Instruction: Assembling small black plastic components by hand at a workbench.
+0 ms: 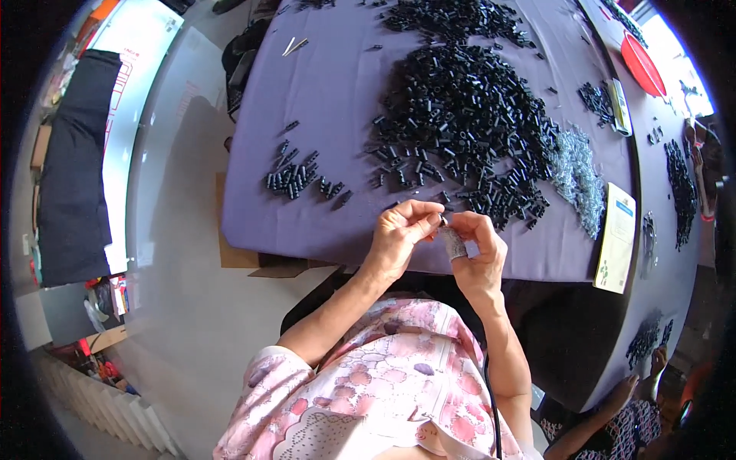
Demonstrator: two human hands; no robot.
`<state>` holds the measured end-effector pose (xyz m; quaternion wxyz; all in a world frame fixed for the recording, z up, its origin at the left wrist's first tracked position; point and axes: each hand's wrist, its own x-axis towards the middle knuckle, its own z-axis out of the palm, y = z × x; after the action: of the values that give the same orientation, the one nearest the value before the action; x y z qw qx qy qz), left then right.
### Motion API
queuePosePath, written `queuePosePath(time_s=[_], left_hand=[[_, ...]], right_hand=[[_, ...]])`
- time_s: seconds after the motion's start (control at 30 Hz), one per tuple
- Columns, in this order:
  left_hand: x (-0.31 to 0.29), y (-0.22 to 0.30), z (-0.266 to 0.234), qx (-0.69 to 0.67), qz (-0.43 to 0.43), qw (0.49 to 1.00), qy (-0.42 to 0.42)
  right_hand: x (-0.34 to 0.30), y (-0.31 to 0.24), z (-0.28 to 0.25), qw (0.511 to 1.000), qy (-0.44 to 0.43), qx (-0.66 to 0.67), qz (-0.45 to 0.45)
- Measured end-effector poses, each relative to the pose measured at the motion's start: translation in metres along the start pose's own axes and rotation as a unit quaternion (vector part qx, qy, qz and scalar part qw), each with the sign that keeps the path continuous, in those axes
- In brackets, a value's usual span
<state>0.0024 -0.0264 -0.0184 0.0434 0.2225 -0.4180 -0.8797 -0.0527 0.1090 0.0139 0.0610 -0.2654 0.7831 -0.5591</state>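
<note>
Close to the table's front edge, my left hand (400, 239) and my right hand (480, 251) meet fingertip to fingertip, both closed. Between them sits a small black part (442, 221), mostly hidden by the fingers. A pale wrap (455, 243) covers my right thumb. Just beyond my hands spreads a big heap of small black tubular parts (468, 107). Off to the left lies a smaller group of similar black parts (291, 175), several of them longer. Right of the heap is a pile of small clear or silvery pieces (576, 178).
A purple cloth (307, 92) covers the table. At its right edge lie a cream booklet (616, 239) and a yellow-green box (620, 107). Beyond, a second table holds a red basin (642, 65) and more black parts (680, 192). Another person's arms (613, 410) show at lower right.
</note>
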Motion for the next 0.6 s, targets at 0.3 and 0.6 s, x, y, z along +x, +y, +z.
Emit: queuePosePath(time_s=[0.3, 0.6], left_hand=[[-0.001, 0.001, -0.002, 0.075, 0.016, 0.997, -0.005], [-0.007, 0.016, -0.022, -0.104, -0.040, 0.993, -0.029]], right_hand=[[0.008, -0.014, -0.005, 0.991, -0.065, -0.103, -0.062], [0.033, -0.005, 0.004, 0.988, -0.136, -0.080, 0.001]])
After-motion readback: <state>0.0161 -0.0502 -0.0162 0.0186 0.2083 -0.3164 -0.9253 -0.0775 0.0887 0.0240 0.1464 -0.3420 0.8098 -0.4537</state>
